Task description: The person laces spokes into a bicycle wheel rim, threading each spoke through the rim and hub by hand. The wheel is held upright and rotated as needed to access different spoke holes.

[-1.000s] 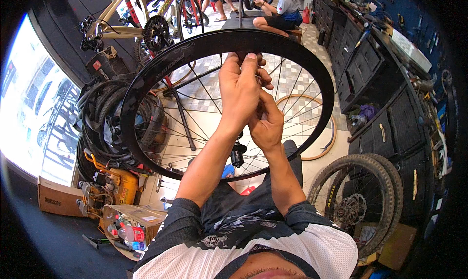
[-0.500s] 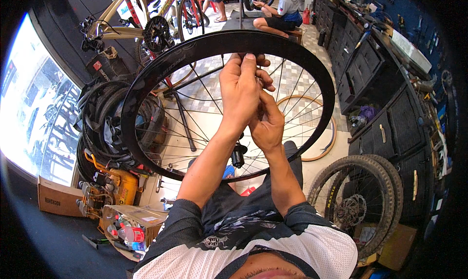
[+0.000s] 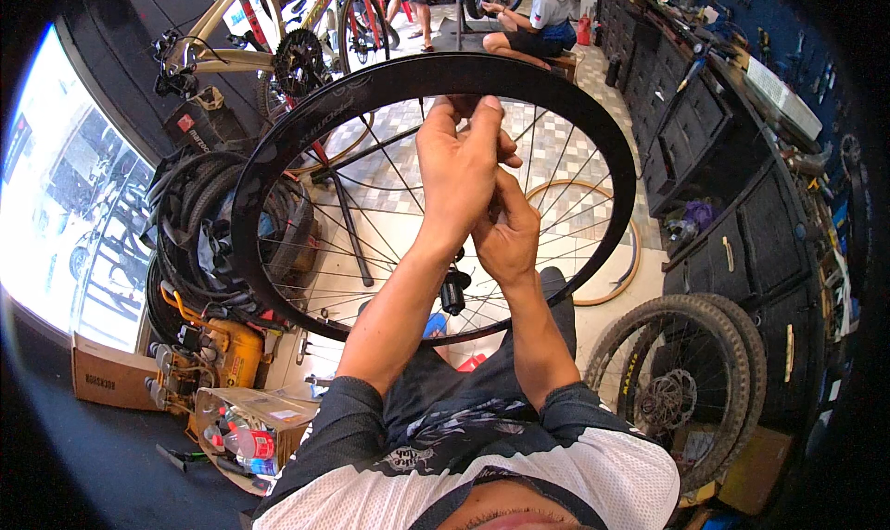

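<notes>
A black deep-section bicycle wheel (image 3: 519,78) stands tilted in front of me, its near side at my lap. My left hand (image 3: 456,182) reaches across the spokes to the inside of the far rim. Its thumb and fingers are drawn together at the rim's inner edge; what they pinch is hidden. Just below and to the right, my right hand (image 3: 508,233) is closed, with its fingertips against the left hand's palm side. I cannot make out what lies in it. The black rear hub (image 3: 452,291) shows below my hands, between the forearms, with thin spokes running to the rim.
Tyres (image 3: 190,206) hang in a bundle at left, above a yellow compressor (image 3: 227,349) and a box of bottles (image 3: 278,410). Two knobbly wheels (image 3: 732,345) lean at right by black cabinets (image 3: 737,243). A bike frame (image 3: 222,62) stands far left; a seated person (image 3: 542,30) works at the back.
The far rim has risen slightly and its markings have shifted. My left thumb has slid a little to the right, and that hand's fingers are drawn in closer. My right hand has barely moved.
</notes>
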The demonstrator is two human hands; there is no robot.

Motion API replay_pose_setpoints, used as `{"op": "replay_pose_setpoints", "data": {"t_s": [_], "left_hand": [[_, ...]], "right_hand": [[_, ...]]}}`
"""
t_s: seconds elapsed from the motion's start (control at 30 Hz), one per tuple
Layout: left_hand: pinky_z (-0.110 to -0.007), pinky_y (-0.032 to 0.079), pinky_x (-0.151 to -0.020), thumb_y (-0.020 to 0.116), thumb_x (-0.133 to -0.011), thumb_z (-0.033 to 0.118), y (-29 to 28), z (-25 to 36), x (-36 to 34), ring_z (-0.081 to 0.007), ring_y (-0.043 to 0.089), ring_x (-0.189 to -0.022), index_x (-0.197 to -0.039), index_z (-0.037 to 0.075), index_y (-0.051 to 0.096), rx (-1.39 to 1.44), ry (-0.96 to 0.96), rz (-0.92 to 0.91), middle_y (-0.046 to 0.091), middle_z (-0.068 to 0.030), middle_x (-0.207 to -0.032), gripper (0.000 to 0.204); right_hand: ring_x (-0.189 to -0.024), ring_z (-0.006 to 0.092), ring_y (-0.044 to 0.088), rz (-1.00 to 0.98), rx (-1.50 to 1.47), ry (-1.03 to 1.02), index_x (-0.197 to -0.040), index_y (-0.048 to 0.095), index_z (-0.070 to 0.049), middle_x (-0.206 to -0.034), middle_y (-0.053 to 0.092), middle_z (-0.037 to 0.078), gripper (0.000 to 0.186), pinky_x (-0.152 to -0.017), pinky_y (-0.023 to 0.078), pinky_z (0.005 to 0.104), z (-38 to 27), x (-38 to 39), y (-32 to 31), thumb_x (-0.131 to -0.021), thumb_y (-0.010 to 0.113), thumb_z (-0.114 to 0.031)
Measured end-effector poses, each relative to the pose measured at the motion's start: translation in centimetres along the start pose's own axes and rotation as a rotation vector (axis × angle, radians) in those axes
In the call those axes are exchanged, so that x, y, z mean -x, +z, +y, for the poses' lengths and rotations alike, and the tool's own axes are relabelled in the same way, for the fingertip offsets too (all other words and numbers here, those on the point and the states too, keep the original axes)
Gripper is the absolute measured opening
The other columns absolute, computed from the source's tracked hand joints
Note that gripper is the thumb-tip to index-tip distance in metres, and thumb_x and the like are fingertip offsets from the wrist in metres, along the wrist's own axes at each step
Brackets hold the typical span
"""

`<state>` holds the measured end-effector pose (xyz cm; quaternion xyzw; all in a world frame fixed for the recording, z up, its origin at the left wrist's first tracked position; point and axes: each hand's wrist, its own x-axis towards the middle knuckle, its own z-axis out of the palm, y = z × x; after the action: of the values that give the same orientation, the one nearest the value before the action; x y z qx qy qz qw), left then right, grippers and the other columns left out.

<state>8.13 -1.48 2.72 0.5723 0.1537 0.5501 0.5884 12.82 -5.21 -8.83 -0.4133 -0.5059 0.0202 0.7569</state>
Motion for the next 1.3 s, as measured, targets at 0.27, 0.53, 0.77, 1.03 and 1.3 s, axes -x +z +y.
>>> {"op": "replay_pose_setpoints", "data": {"t_s": [0.27, 0.53, 0.77, 1.03, 1.3], "left_hand": [[-0.030, 0.054, -0.052, 0.062, -0.102, 0.016, -0.24, -0.38, -0.09, -0.0163, 0.062, -0.060, -0.106, -0.002, 0.056, 0.091, -0.037, 0.026, 0.064, -0.0106, -0.083, 0.019], [-0.030, 0.055, -0.052, 0.056, -0.105, 0.015, -0.04, -0.30, 0.28, -0.0164, 0.062, -0.062, -0.108, -0.003, 0.058, 0.012, 0.012, 0.035, 0.066, -0.0132, -0.090, 0.018], [-0.030, 0.055, -0.052, 0.056, -0.106, 0.017, -0.01, -0.01, 0.28, -0.0167, 0.062, -0.062, -0.106, -0.002, 0.057, 0.026, 0.008, 0.005, 0.065, -0.0127, -0.089, 0.019], [-0.030, 0.054, -0.050, 0.059, -0.104, 0.015, -0.22, -0.30, 0.13, -0.0163, 0.063, -0.059, -0.104, -0.001, 0.056, 0.089, -0.017, 0.003, 0.064, -0.0116, -0.083, 0.017], [-0.028, 0.055, -0.051, 0.059, -0.104, 0.016, -0.31, -0.28, 0.16, -0.0154, 0.064, -0.063, -0.104, -0.002, 0.059, 0.023, -0.012, 0.004, 0.066, -0.0113, -0.087, 0.018]], "right_hand": [[-0.064, 0.0105, 0.061, -0.011, -0.004, -0.003, -0.134, 0.062, -0.004, -0.076, 0.065, 0.008, 0.047, -0.060, 0.049, 0.0286, -0.54, -0.02, -0.12, -0.089, 0.076, -0.004], [-0.065, 0.0105, 0.062, -0.015, 0.011, 0.023, -0.133, 0.063, -0.003, -0.076, 0.066, 0.008, 0.046, -0.060, 0.049, 0.0283, -0.51, 0.25, -0.23, -0.089, 0.076, -0.004], [-0.077, 0.0116, 0.064, -0.032, -0.006, 0.030, -0.133, 0.061, -0.002, -0.087, 0.066, 0.007, 0.045, -0.069, 0.050, 0.0285, -0.53, 0.19, -0.22, -0.091, 0.076, -0.004], [-0.065, 0.0111, 0.063, -0.009, 0.004, -0.003, -0.138, 0.061, -0.004, -0.077, 0.066, 0.008, 0.051, -0.060, 0.050, 0.0289, -0.75, -0.02, -0.17, -0.090, 0.078, -0.006], [-0.065, 0.0107, 0.063, -0.029, 0.021, 0.016, -0.137, 0.061, -0.004, -0.076, 0.066, 0.008, 0.051, -0.061, 0.050, 0.0284, -0.18, 0.14, -0.31, -0.089, 0.078, -0.007]]}}
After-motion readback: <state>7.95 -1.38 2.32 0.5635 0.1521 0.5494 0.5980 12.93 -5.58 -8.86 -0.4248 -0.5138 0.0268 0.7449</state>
